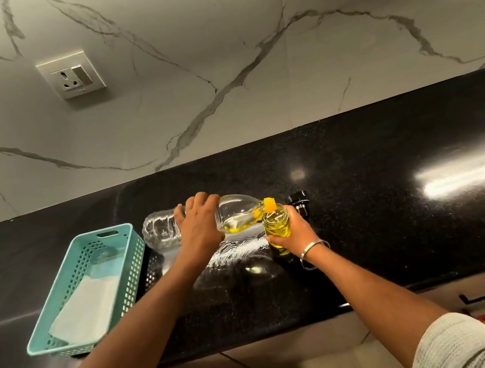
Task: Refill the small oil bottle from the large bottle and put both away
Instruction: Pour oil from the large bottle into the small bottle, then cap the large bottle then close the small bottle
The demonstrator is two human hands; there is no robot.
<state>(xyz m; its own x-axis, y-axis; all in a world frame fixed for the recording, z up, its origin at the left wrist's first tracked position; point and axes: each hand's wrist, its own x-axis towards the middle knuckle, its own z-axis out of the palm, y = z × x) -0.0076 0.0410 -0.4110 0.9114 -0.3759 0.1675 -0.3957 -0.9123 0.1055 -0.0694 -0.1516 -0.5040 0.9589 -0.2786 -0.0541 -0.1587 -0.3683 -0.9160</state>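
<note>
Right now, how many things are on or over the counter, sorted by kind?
Bottles: 2, the large bottle in the left hand and the small oil bottle in the right hand
Baskets: 1, the teal basket
Paper sheets: 1, white paper in the basket
Loose caps: 1, black cap behind the small bottle
Total: 5

You look from head height, forward and down — close over the black counter [366, 194], marble wall [212, 59] behind.
</note>
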